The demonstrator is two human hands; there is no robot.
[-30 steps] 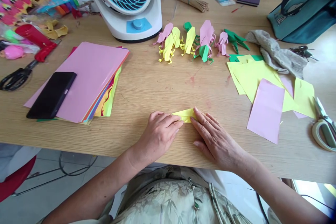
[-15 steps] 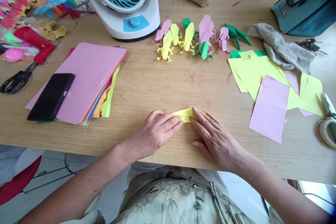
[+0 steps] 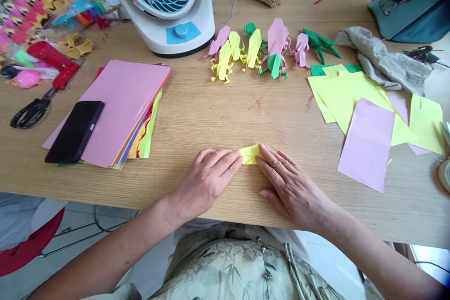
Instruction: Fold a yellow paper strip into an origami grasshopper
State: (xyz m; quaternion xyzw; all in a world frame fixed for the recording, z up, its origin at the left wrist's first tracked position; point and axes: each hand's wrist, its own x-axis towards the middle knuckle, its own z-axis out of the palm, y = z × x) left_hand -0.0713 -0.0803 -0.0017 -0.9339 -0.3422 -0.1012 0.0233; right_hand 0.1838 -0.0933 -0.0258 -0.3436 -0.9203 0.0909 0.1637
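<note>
A small folded strip of yellow paper lies on the wooden table near its front edge, between my two hands. My left hand is at its left end, fingers pressed together with their tips on the paper; the thumb is hidden beneath. From the other side, my right hand rests flat over the strip's right end, which it mostly covers. Its fingers are stretched out and the thumb stands apart on the tabletop. Farther back stands a group of folded paper figures: yellow, pink and green.
On the left a black phone lies on a stack of coloured paper, near black-handled scissors. A fan stands behind. Yellow sheets, a pink sheet and a grey cloth are at right.
My left fingers have slid slightly off the strip's upper left edge, and its left end now looks shorter and blunter. My right hand has hardly moved. The view has shifted a little.
</note>
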